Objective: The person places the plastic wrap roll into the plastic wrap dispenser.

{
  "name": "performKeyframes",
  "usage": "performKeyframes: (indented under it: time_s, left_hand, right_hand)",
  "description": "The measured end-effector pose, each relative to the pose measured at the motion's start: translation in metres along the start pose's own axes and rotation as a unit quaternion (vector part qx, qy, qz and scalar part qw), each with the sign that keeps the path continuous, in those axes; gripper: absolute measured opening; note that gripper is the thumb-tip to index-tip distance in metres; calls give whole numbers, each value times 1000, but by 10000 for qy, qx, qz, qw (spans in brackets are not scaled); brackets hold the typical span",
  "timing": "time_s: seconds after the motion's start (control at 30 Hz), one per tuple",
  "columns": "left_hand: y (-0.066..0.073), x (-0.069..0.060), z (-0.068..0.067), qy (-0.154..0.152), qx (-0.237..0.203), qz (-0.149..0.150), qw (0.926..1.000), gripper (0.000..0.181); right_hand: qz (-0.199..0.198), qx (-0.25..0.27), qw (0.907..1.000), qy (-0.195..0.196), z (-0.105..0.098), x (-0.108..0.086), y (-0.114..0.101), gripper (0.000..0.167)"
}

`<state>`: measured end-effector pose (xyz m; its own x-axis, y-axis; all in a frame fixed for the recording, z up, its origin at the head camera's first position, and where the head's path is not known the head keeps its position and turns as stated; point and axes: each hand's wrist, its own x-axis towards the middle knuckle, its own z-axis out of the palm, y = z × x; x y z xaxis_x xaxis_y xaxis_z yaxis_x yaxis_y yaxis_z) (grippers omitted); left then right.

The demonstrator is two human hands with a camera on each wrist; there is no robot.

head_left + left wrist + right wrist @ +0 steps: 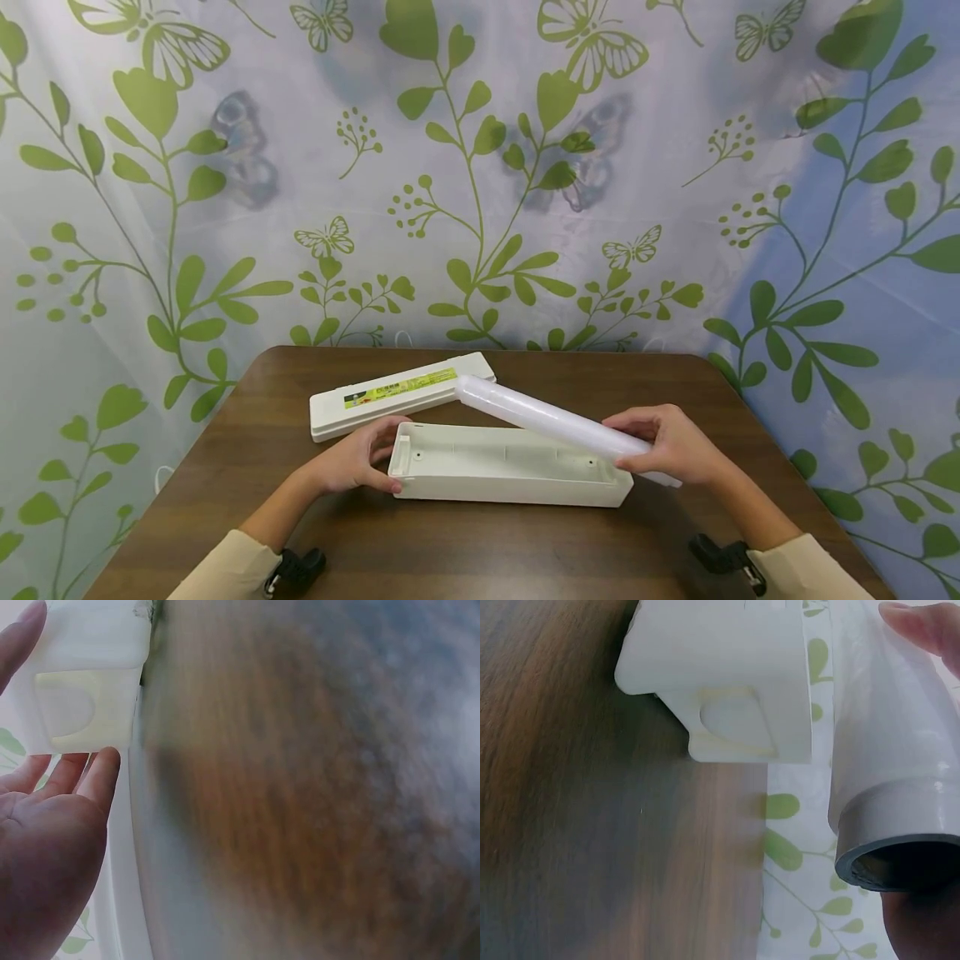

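Observation:
A long white plastic box point(510, 490) lies open-topped on the table, its hollow inside facing up. My left hand point(363, 458) grips its left end, thumb in front and fingers behind; the left wrist view shows that end wall point(90, 645) close up. In my right hand point(675, 442) is a roll of clear plastic wrap point(540, 417), pinched near its right end. The roll slants above the box's back right, its far end up and left. Its grey hollow core point(847, 862) shows in the right wrist view, apart from the box's end.
Behind the box lies a long white lid point(405, 396) with a yellow-green label, partly behind the roll's far end. The brown wooden table point(480, 550) ends at a curtain point(480, 208) printed with green leaves and butterflies.

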<state>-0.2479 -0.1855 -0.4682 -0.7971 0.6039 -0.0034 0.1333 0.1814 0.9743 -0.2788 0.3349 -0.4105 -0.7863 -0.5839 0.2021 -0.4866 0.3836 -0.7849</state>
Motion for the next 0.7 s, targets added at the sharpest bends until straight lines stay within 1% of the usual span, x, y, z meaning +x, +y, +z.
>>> performKeyframes:
  time_s: [0.2, 0.33, 0.5, 0.7]
  left_hand:
    - [-2, 1, -3, -81, 9, 24, 10000, 92]
    - [-3, 1, -5, -105, 2, 10, 9999, 94]
    - [-2, 2, -8, -123, -23, 42, 9999, 94]
    - [-1, 3, -11, -144, 119, 57, 9998, 93]
  right_hand:
    - [-195, 154, 9994, -222, 6, 10, 1, 42]
    - [-201, 260, 9987, -392, 9, 17, 2, 41]
    - [-193, 311, 9980, -510, 11, 24, 1, 41]
    - [-348, 488, 9960, -659, 16, 32, 3, 40]
